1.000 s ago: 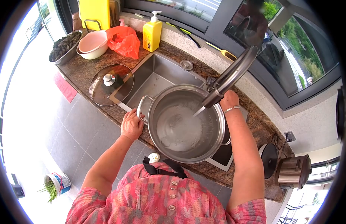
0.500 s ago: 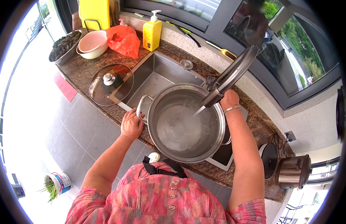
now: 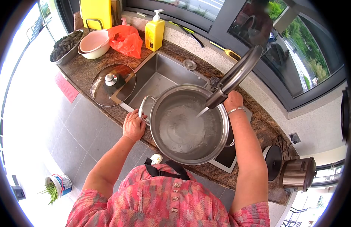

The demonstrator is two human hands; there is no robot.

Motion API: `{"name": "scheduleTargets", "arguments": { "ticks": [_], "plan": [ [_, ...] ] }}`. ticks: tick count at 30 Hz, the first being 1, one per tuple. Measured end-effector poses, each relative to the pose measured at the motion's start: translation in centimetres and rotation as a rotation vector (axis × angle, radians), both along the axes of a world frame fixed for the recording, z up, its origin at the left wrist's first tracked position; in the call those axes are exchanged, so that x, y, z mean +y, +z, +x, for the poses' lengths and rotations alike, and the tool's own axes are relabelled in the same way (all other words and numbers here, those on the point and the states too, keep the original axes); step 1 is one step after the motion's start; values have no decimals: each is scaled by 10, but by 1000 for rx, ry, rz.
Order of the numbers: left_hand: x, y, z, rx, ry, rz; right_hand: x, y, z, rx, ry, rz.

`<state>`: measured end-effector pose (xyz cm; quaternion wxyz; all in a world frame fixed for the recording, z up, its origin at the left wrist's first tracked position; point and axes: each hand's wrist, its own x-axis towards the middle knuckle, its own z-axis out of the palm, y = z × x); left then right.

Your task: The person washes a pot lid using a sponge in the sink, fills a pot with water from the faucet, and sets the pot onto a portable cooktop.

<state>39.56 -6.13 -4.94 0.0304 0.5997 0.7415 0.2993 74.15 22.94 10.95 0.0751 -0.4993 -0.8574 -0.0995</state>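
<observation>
A large stainless steel pot (image 3: 154, 142) sits over the sink's near right side, partly full of water. Water runs into it from the tap (image 3: 236, 73), rippling the surface. My left hand (image 3: 134, 126) is at the pot's left handle (image 3: 144, 108), fingers curled against its lower end. Behind the tap spout is my right hand (image 3: 233, 100), beside the pot's far right rim; its fingers are hidden, so what they touch cannot be seen. A glass lid (image 3: 124, 89) with a metal knob lies on the counter's left, overlapping the sink (image 3: 162, 62) edge.
Along the back left stand a yellow soap bottle (image 3: 155, 34), a red plastic bag (image 3: 126, 41), stacked bowls (image 3: 93, 49) and a metal basin (image 3: 67, 56) of dark items. A brown cooker (image 3: 296, 174) is at the right. A bucket (image 3: 64, 184) with green stalks lies on the floor.
Water keeps running into the pot and its ripples have shifted. Both hands, the pot and the lid stay in place.
</observation>
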Motion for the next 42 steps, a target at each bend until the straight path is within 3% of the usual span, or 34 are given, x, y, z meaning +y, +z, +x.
{"name": "scheduleTargets", "arguments": {
  "ticks": [17, 38, 42],
  "plan": [
    [-1, 6, 0, -40, -3, -59, 4, -5, 3, 85, 36, 16],
    [0, 6, 0, -48, 8, -77, 14, 10, 3, -15, 0, -39],
    [0, 5, -1, -53, 7, -90, 23, 30, -4, 162, -150, -117]
  ]
}}
